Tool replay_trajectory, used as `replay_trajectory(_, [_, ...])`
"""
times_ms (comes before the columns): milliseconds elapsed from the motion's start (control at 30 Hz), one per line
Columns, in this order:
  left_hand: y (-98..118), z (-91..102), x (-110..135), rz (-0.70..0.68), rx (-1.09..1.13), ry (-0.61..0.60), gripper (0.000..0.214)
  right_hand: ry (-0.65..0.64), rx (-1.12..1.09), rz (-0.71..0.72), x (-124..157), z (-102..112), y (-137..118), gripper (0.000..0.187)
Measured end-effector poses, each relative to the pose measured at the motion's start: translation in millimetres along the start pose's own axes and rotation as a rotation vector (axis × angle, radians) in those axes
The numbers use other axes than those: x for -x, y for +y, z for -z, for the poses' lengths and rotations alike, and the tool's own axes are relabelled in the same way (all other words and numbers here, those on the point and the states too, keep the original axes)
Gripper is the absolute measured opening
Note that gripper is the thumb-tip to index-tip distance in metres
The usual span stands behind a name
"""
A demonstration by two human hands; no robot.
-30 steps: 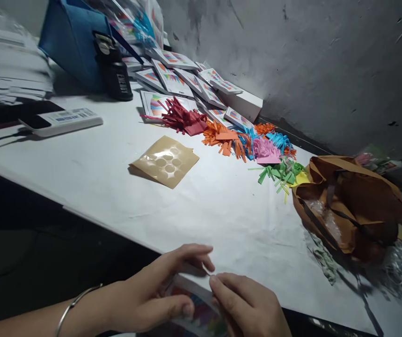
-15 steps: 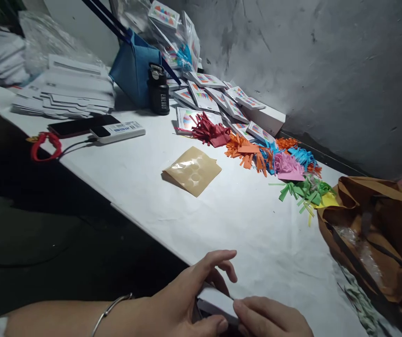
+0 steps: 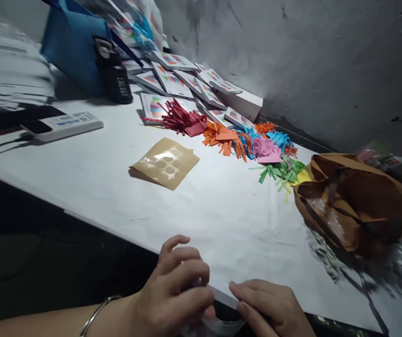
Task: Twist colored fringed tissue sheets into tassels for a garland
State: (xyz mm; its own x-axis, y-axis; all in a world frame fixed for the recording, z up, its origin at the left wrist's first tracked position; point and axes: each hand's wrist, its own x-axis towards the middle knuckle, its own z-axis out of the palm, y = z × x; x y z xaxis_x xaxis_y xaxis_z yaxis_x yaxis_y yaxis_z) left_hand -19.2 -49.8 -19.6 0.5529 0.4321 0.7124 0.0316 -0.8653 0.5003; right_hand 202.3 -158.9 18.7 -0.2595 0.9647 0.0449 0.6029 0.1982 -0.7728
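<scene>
At the near edge of the white-covered table (image 3: 222, 220), below a scuffed grey wall (image 3: 327, 56), the left hand (image 3: 178, 292) and right hand (image 3: 269, 311) both pinch a small white box (image 3: 222, 297) between them, with a tan sticker sheet (image 3: 165, 162), coloured paper strips (image 3: 250, 140) and a brown bag (image 3: 351, 201) lying farther off.

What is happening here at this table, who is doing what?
A person holds a small white box with both hands at the near edge of the white table: left hand curled over it, right hand pinching its side. Farther back lie a tan sticker sheet, fringed coloured paper pieces, printed boxes and a brown bag.
</scene>
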Motion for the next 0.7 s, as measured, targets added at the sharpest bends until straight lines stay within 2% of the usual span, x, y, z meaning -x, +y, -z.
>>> replay_trajectory(67, [11, -1.0, -9, -0.094, -0.052, -0.015, 0.026, -0.009, -0.035, -0.088, -4, 3, -11, 0.024])
replay_trajectory(167, [26, -0.5, -22, -0.126, -0.016, -0.222, 0.031, -0.021, -0.110, -0.156, -7, 3, -21, 0.024])
replay_trajectory(233, [30, -2.4, -28, -0.128, -0.001, -0.309, 0.035, -0.015, -0.143, -0.169, -6, 1, -22, 0.024])
replay_trajectory(400, [24, -15.8, -29, -0.136, 0.016, -0.242, 0.035, 0.048, -0.121, -0.167, -1, -3, -22, 0.023])
replay_trajectory(467, [20, -17.5, -28, -0.145, 0.007, -0.297, 0.031, 0.029, -0.150, -0.164, 2, -3, -23, 0.022])
replay_trajectory(567, [16, -14.8, -32, -0.227, 0.022, -0.315, 0.030, 0.021, -0.198, -0.164, 4, -3, -24, 0.022])
replay_trajectory(700, [17, -9.1, -39, -0.220, 0.053, -0.420, 0.025, 0.093, -0.119, -0.144, 3, -6, -24, 0.024])
